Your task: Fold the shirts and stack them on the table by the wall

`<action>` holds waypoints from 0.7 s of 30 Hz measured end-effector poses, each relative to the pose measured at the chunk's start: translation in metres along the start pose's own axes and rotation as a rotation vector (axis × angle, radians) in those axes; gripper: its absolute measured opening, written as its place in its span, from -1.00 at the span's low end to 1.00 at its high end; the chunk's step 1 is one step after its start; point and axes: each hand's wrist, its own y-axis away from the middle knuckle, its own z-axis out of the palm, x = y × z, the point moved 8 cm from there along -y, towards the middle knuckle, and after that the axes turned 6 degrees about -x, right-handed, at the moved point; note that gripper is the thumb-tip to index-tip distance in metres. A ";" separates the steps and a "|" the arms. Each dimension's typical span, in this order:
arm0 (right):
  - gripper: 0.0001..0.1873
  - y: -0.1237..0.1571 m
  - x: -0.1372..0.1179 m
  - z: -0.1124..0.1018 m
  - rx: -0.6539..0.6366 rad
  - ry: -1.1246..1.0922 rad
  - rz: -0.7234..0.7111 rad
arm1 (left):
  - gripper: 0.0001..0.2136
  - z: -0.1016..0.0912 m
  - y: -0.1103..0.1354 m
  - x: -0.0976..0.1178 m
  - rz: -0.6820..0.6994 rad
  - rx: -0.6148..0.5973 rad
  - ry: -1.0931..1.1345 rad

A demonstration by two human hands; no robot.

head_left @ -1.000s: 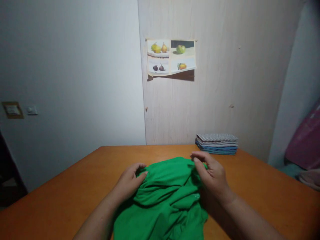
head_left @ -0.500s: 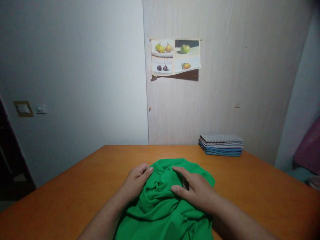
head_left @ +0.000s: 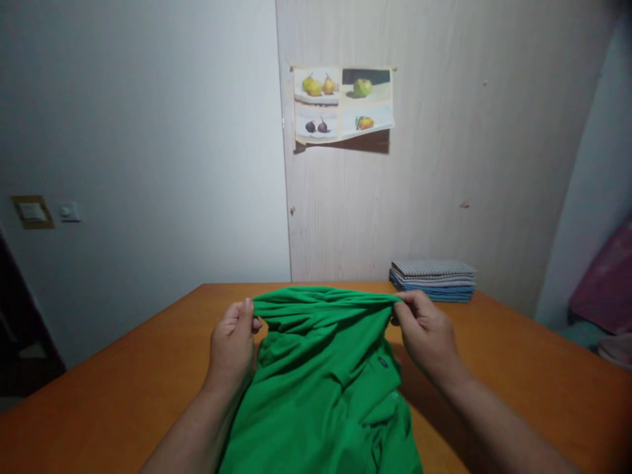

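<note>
A green garment (head_left: 320, 388) of soft cloth lies rumpled along the front middle of the table, its far edge lifted and stretched between my two hands. My left hand (head_left: 233, 342) pinches the left end of that edge between thumb and fingers. At the opposite end my right hand (head_left: 429, 336) grips the cloth the same way. Folds run across the pulled part, and a small dark mark shows on the right side of the garment. Its near end runs out of view at the bottom, so the exact kind of garment is unclear.
The orange-brown table (head_left: 162, 368) reaches back to the wall. A stack of folded cloths (head_left: 433, 282), striped on top and blue below, stands at its back right. A fruit picture sheet (head_left: 343, 102) hangs on the wall panel. Pink fabric (head_left: 605, 283) shows at far right.
My hands have moved apart and upward, the right one closing on the cloth. The garment's bunched far edge is now raised and pulled taut sideways. The view has shifted slightly.
</note>
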 end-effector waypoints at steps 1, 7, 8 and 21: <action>-0.76 -0.001 -0.001 -0.003 0.016 -0.009 -0.005 | -0.65 -0.002 0.000 0.000 -0.009 0.024 0.009; -0.80 0.010 -0.020 0.036 -0.445 -0.081 -0.135 | -0.74 -0.015 -0.005 -0.004 0.034 0.117 -0.130; -0.76 0.015 -0.023 0.044 -0.533 -0.082 -0.148 | -0.77 -0.019 -0.003 0.002 0.091 0.162 -0.188; -0.70 0.024 -0.044 0.049 -0.478 -0.133 -0.217 | -0.79 0.080 0.053 0.027 0.579 -0.595 -0.756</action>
